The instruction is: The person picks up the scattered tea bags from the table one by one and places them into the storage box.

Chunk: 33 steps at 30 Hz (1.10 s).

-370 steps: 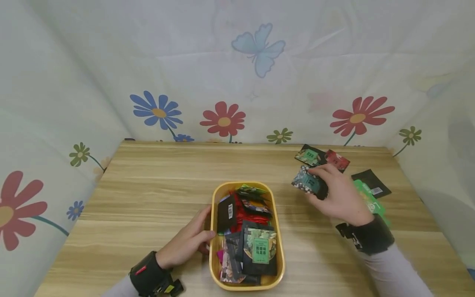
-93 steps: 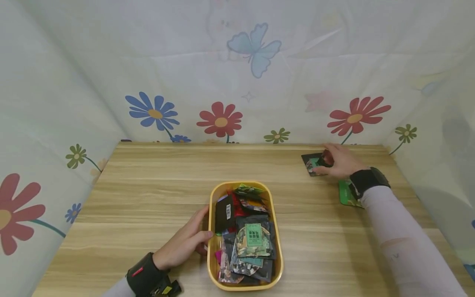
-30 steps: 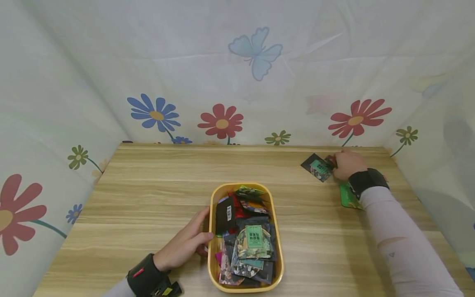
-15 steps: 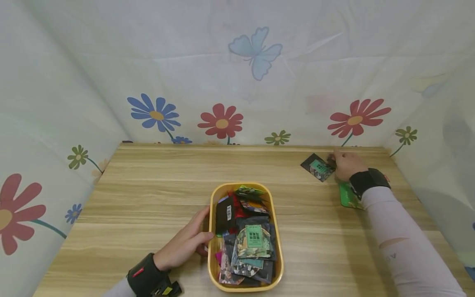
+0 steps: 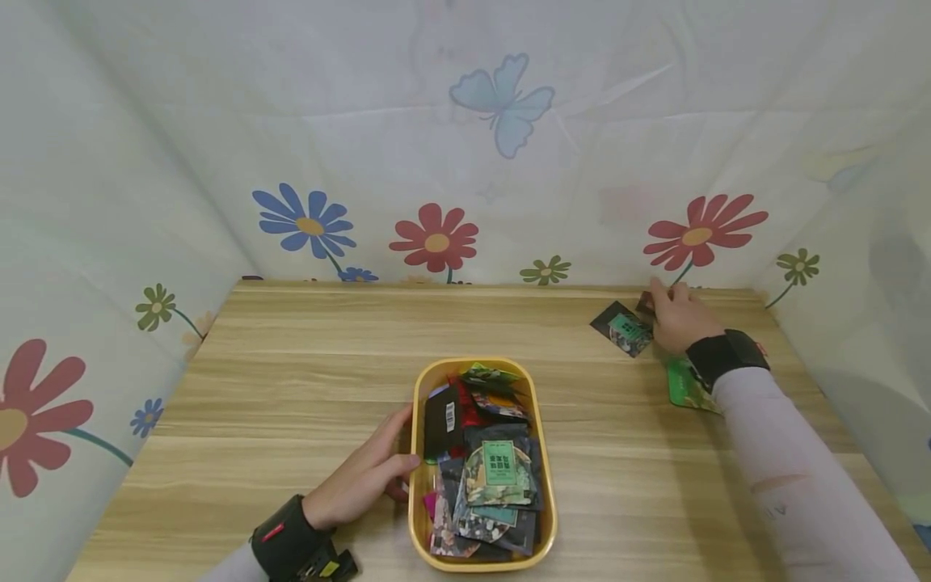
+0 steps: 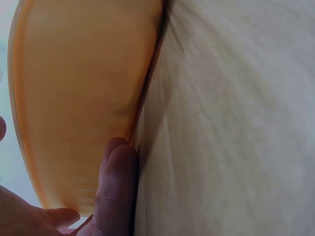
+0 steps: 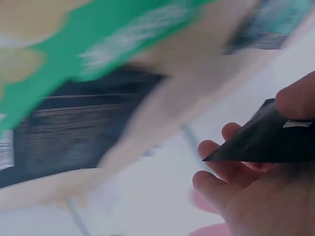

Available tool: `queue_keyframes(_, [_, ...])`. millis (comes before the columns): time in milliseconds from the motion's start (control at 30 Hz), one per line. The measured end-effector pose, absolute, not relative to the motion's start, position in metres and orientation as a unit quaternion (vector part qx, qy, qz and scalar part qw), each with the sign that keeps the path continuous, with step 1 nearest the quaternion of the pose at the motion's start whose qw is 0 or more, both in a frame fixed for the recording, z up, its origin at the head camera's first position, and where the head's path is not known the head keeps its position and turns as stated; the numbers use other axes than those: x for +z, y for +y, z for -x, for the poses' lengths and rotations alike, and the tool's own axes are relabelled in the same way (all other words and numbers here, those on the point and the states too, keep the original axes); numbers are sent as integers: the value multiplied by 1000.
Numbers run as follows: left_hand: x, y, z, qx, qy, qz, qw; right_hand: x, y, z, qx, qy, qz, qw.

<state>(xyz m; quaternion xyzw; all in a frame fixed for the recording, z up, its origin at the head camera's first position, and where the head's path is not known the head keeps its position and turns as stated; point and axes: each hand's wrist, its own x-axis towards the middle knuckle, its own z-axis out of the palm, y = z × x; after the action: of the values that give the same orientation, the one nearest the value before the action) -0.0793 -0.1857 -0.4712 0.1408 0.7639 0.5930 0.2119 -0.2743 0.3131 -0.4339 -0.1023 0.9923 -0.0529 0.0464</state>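
My right hand is at the far right of the table. It pinches a small dark sachet between thumb and fingers; in the head view only a dark reddish corner shows. Beside it lies a black sachet with a green label. A green packet is partly under my right wrist. My left hand rests against the outer left side of a yellow plastic basket, fingers along its wall and thumb near the rim. Several sachets fill the basket, a green-labelled one on top.
The wooden tabletop ends at a flower-printed cloth wall behind and at both sides. In the right wrist view, another dark sachet lies by the green packet.
Since the first frame, fewer sachets lie on the right and more in the basket, including a blue-grey patterned one. Lately my right hand has lifted its fingers slightly; my left stays put.
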Motion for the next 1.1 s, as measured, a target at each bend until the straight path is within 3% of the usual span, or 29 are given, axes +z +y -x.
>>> queue_keyframes(267, [-470, -185, 79, 592, 765, -140, 213, -397, 257, 248, -60, 975, 208, -52])
queue_keyframes(433, [-469, -185, 79, 589, 767, -141, 212, -384, 207, 211, -97, 951, 259, -137])
queue_keyframes(533, [-468, -184, 79, 586, 769, -142, 212, -378, 177, 183, -110, 936, 294, -160])
queue_keyframes(833, [-468, -184, 79, 581, 774, -135, 213, -358, 119, 108, -118, 895, 410, -131])
queue_keyframes(1100, [-468, -185, 79, 578, 776, -138, 210, -357, 105, 80, -120, 890, 435, -63])
